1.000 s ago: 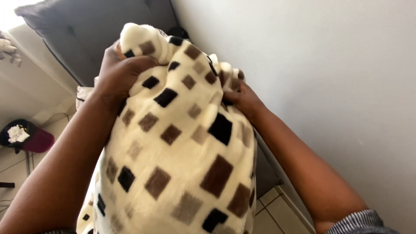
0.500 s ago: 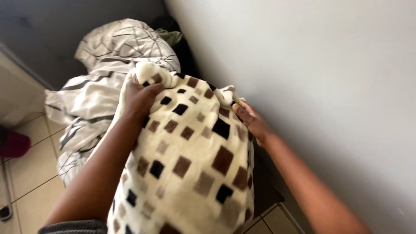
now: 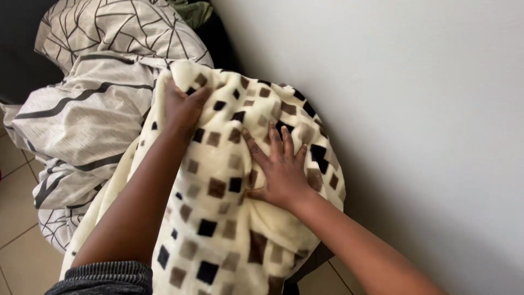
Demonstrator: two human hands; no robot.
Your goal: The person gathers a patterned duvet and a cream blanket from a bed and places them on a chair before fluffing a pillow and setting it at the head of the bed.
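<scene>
A cream fleece blanket (image 3: pixel 218 218) with brown and black squares lies bunched on a dark seat beside the wall. My left hand (image 3: pixel 184 106) grips the blanket's upper edge, fingers curled into the fabric. My right hand (image 3: pixel 278 166) lies flat on top of the blanket with fingers spread, pressing on it.
A white wall (image 3: pixel 409 109) runs close along the right. A beige duvet with dark line pattern (image 3: pixel 93 104) is heaped to the left and behind the blanket. Beige floor tiles (image 3: pixel 16 240) show at the lower left.
The blanket came down from a raised position onto the seat. My right hand let go of the blanket's corner and now lies flat on it. My left hand still grips the edge.
</scene>
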